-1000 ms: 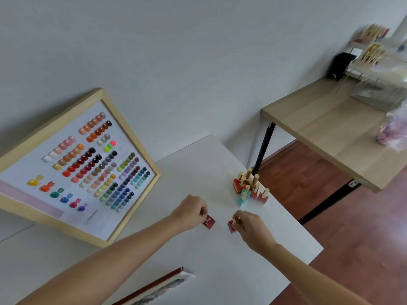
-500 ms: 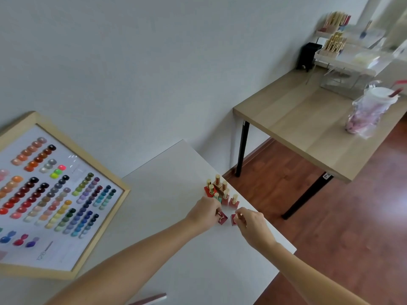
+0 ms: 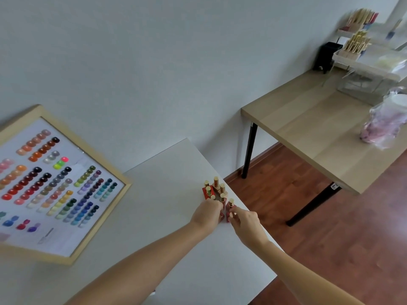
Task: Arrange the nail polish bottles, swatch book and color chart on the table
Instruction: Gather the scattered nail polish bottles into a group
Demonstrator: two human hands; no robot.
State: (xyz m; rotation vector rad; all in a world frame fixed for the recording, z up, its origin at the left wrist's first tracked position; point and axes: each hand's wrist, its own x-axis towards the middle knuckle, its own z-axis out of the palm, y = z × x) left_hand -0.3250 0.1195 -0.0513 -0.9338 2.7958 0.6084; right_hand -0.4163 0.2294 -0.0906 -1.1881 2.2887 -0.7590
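A cluster of several gold-capped nail polish bottles (image 3: 214,190) stands near the right edge of the white table (image 3: 167,194). My left hand (image 3: 207,213) is closed on a small red bottle at the cluster's near side. My right hand (image 3: 243,220) pinches another red bottle (image 3: 229,214) right beside it. The framed color chart (image 3: 55,183) leans against the wall at the left, full of coloured nail swatches. The swatch book is out of view.
A wooden desk (image 3: 308,133) with black legs stands to the right, carrying a clear organiser with polish bottles (image 3: 356,47), a black box (image 3: 326,56) and a plastic bag (image 3: 383,126). Brown wood floor (image 3: 330,249) lies below the table's right edge.
Both hands have carried their red bottles away from me, up to the near side of the cluster. The view has swung, and the swatch book at the bottom has dropped out of sight.
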